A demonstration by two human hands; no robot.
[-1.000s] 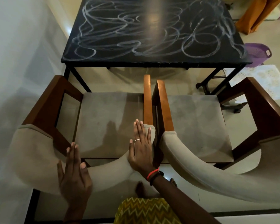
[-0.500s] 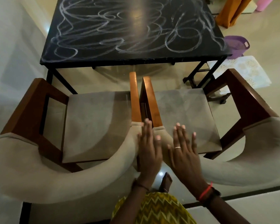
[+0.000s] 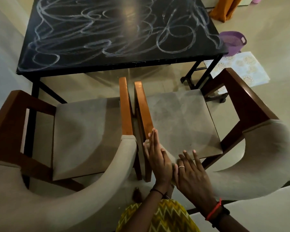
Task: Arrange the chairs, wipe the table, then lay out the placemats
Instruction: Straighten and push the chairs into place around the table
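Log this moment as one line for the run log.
step: chairs | left hand: fingers straight, on right chair backrest | right hand: fingers straight, on same backrest | table: chalk scribbles, unwiped

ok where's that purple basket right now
In the head view the purple basket is at the upper right, on the floor just past the black table's right edge, with the patterned mat nearer the camera.

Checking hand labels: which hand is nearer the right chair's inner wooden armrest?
Left. The left hand reaches the armrest at its near end with its fingertips; the right hand lies farther right on the padded backrest.
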